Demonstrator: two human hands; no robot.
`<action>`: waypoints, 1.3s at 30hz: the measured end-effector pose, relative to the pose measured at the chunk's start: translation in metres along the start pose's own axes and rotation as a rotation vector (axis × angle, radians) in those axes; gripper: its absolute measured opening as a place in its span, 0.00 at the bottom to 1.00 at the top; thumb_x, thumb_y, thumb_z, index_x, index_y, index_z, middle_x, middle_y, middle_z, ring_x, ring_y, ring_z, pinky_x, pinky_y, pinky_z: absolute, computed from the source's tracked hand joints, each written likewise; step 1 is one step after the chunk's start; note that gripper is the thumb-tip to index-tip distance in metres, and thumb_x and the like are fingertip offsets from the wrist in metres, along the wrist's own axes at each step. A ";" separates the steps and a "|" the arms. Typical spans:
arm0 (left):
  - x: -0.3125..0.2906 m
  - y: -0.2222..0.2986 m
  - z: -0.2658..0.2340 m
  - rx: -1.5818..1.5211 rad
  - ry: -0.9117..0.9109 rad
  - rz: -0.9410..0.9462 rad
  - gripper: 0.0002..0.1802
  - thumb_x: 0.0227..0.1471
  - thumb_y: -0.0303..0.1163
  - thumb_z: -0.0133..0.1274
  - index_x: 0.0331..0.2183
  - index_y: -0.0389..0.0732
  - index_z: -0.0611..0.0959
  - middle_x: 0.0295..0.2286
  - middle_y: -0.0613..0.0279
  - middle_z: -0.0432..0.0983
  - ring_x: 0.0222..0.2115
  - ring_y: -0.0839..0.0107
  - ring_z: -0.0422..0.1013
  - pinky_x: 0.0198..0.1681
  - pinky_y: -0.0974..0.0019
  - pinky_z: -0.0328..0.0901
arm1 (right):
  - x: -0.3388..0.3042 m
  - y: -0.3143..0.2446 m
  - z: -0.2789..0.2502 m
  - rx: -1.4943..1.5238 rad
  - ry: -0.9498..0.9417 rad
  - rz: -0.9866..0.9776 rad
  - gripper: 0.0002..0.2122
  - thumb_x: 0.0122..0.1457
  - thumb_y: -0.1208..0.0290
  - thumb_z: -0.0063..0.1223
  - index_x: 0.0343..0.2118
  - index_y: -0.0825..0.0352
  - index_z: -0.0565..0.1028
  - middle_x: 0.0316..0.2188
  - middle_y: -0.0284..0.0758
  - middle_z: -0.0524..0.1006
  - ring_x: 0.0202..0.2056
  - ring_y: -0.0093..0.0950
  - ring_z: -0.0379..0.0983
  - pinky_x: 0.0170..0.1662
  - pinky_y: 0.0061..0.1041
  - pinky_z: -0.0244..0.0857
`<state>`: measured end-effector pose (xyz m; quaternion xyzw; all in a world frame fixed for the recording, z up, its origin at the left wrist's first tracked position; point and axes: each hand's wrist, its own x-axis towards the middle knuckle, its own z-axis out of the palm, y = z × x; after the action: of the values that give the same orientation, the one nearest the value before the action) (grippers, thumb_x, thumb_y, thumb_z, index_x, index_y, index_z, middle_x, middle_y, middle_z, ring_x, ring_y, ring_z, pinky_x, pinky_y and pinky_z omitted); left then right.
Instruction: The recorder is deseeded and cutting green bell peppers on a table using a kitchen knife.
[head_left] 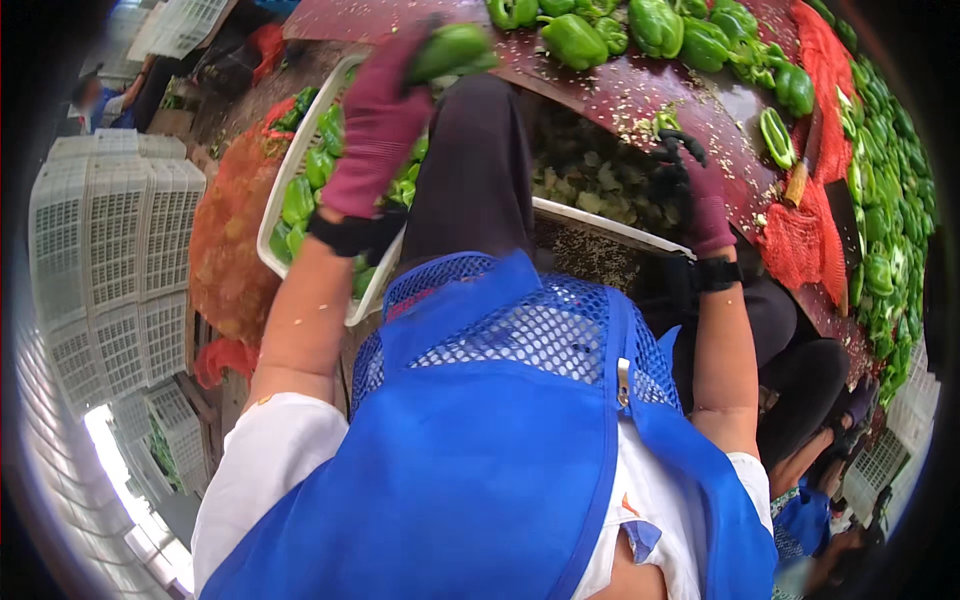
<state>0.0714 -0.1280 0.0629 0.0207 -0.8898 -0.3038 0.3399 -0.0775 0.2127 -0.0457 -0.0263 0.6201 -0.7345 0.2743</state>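
My left hand [385,120], in a maroon glove and blurred by motion, grips a green bell pepper [450,52] above the far end of a white crate [268,215]. Whole green peppers [298,200] lie inside that crate, to the left of my knee. My right hand [685,170], gloved in maroon with black fingers, hangs at the near edge of the dark red table [620,90]. Its fingers are loosely bent and apart, with no held thing visible. Just beyond them lies a small green pepper scrap [665,121] among scattered seeds.
Green peppers [655,28] line the table's far side. A cut pepper [777,138], a wooden-handled knife [797,183] and red netting [825,150] lie right, before a large pepper heap [885,240]. Scraps fill a white-rimmed container [610,217]. Stacked crates [115,230] stand left.
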 end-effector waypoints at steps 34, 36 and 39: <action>-0.050 0.054 -0.026 -1.180 -0.320 -0.919 0.25 0.51 0.29 0.50 0.51 0.29 0.72 0.41 0.57 0.76 0.40 0.73 0.73 0.46 0.69 0.68 | -0.065 -0.075 0.138 -1.286 -0.099 -1.028 0.11 0.50 0.70 0.55 0.37 0.62 0.72 0.30 0.36 0.73 0.33 0.36 0.73 0.36 0.35 0.66; -0.054 0.042 -0.014 -1.225 -0.295 -0.872 0.26 0.51 0.29 0.50 0.51 0.29 0.71 0.41 0.57 0.76 0.40 0.72 0.73 0.46 0.69 0.68 | -0.067 -0.078 0.099 -0.942 0.028 -0.758 0.08 0.53 0.70 0.53 0.35 0.65 0.72 0.28 0.39 0.75 0.32 0.39 0.73 0.36 0.37 0.66; -0.044 0.055 -0.009 -1.264 -0.308 -0.829 0.29 0.50 0.29 0.50 0.54 0.30 0.69 0.45 0.55 0.74 0.43 0.70 0.72 0.48 0.69 0.66 | -0.059 -0.065 0.030 -1.728 0.207 -0.431 0.14 0.52 0.69 0.56 0.41 0.67 0.73 0.33 0.44 0.76 0.35 0.44 0.72 0.40 0.39 0.66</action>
<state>0.1203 -0.0778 0.0727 0.1117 -0.5040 -0.8563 0.0178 -0.0399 0.2168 0.0396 -0.2733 0.9599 -0.0456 -0.0425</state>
